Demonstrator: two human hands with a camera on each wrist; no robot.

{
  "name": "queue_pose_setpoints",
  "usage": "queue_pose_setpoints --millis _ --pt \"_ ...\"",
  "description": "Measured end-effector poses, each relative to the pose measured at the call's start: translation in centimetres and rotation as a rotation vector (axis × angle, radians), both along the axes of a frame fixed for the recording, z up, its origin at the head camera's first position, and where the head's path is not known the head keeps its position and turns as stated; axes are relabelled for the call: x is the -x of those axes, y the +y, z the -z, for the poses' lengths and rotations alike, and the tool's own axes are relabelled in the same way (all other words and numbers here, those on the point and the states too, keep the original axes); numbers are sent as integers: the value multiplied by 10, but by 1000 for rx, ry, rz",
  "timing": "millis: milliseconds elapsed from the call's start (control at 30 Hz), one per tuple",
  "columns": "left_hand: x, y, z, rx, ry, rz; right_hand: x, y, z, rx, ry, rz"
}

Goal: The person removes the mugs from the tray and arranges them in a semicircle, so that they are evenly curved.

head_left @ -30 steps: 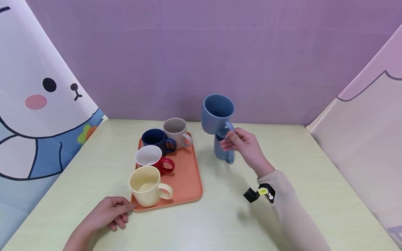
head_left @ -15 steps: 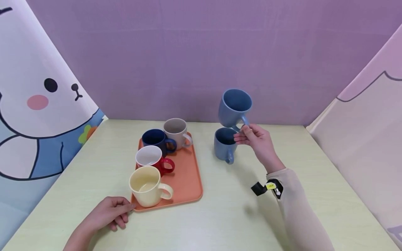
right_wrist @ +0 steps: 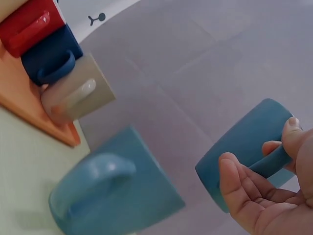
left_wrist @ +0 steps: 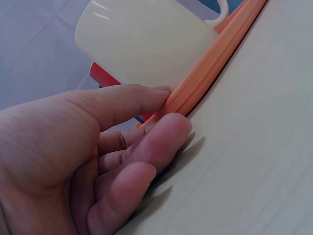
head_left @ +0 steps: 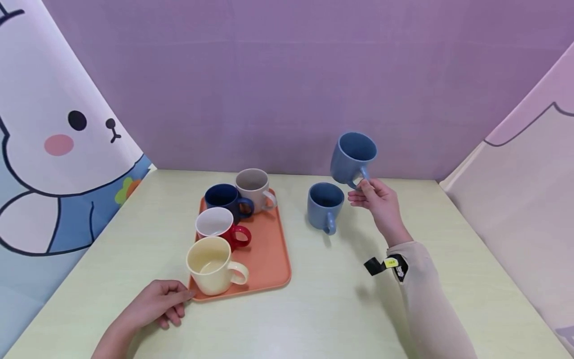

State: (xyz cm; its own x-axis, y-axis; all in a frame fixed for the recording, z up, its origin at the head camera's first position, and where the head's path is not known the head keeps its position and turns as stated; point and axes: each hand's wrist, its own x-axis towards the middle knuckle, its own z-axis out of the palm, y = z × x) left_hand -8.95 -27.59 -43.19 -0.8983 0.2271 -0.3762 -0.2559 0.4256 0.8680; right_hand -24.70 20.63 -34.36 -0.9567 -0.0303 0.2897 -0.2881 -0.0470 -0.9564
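My right hand (head_left: 380, 204) grips a blue mug (head_left: 351, 159) by its handle and holds it in the air. In the right wrist view, thumb and fingers (right_wrist: 234, 183) curl round that handle. A second blue mug (head_left: 323, 207) stands upright on the table, just left of and below the held one. My left hand (head_left: 159, 304) pinches the near left corner of an orange tray (head_left: 269, 259), thumb on the rim. On the tray are a cream mug (head_left: 208, 271), a red mug with white inside (head_left: 241, 236), a navy mug (head_left: 221, 197) and a grey mug (head_left: 253, 187), all upright.
The pale table (head_left: 314, 319) reaches back to a purple wall (head_left: 287, 85). A printed cartoon sheet (head_left: 58, 174) hangs along the left side, and another sheet (head_left: 529, 199) along the right. A small black wrist device (head_left: 396, 267) sits on my right sleeve.
My right hand has moved to the right with the held blue mug, uncovering the blue mug on the table. The left hand and the tray stay in place.
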Motion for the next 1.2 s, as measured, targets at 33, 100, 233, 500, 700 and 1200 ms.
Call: queue_pose_setpoints --millis 33,100,233,500,700,1200 --pt "0 0 0 -2 0 1 0 1 1 0 -6 10" --pt "0 0 0 -2 0 3 1 4 4 -3 -22 29" --pt "0 0 0 0 1 4 3 11 12 -32 -63 67" --pt "0 -1 1 3 6 3 8 18 31 -30 -103 96" --pt "0 -1 0 0 8 6 10 21 46 -26 -134 85" --pt "1 -1 2 -1 -1 10 16 15 71 -69 -221 69"
